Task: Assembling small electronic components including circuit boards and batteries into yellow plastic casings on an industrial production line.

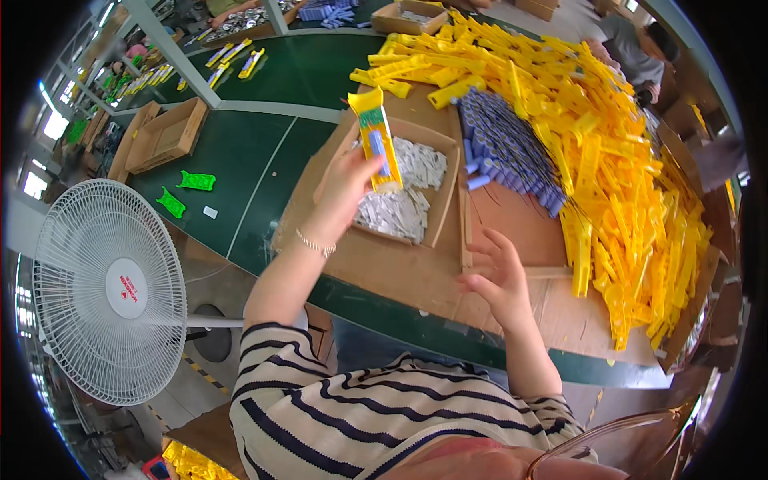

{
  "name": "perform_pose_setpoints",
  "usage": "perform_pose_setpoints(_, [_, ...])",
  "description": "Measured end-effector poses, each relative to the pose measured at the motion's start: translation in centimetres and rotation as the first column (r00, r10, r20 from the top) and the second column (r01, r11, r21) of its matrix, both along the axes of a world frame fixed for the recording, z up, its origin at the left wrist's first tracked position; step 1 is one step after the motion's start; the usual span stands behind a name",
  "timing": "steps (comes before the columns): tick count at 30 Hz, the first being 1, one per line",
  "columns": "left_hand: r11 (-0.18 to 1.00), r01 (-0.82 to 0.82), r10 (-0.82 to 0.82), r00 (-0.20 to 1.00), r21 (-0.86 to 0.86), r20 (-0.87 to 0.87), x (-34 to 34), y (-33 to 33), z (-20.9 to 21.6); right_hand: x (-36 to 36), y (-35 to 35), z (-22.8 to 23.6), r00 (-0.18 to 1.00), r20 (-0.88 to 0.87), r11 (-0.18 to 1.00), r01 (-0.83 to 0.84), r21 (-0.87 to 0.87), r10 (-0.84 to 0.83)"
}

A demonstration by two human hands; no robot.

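Observation:
My left hand is closed around a long yellow plastic housing, raised over a cardboard tray of small white pieces. Inside the housing sit a green board and a blue cylindrical cell. My right hand hovers over the front edge of a cardboard box, its fingers apart and nothing visible in them. At the back of that box lie stacked blue cylindrical cells with thin dark wires.
A large heap of yellow housings spreads across the back and right. On the green table are two bright green plastic parts and an open cardboard box. A white fan stands at left. Another person is at far right.

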State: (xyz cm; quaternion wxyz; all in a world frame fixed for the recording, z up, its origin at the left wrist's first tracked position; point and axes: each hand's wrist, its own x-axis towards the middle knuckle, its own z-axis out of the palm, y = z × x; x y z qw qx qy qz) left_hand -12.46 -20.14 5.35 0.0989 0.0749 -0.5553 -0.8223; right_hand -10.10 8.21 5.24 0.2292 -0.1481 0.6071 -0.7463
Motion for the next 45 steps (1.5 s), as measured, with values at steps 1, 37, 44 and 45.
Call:
perform_pose_setpoints(1, [0.997, -0.025, 0.03, 0.997, -0.067, 0.071, -2.5, -4.0, -0.5, -0.5, 0.2, 0.2, 1.0, 0.022, 1.0, 0.019, 0.012, -0.019])
perform_pose_setpoints(37, [0.57, -0.14, -0.06, 0.976, -0.81, -0.211, -4.1, -4.2, 1.3, -20.3, 12.6, 5.1, 0.6, -0.788, 0.393, 0.764, 0.511, -0.141])
perform_pose_setpoints(44, [0.32, -0.282, -0.307, 0.872, -0.904, -0.381, 9.6, 4.7, -3.7, -40.4, 12.4, 4.4, 0.417, -0.891, 0.209, 0.869, 0.449, 0.181])
perform_pose_setpoints(45, [0.298, -0.314, -0.265, 0.88, -0.902, -0.394, 10.9, 5.7, -5.3, -42.4, 11.2, 4.5, 0.419, -0.882, 0.202, 0.864, 0.46, 0.217])
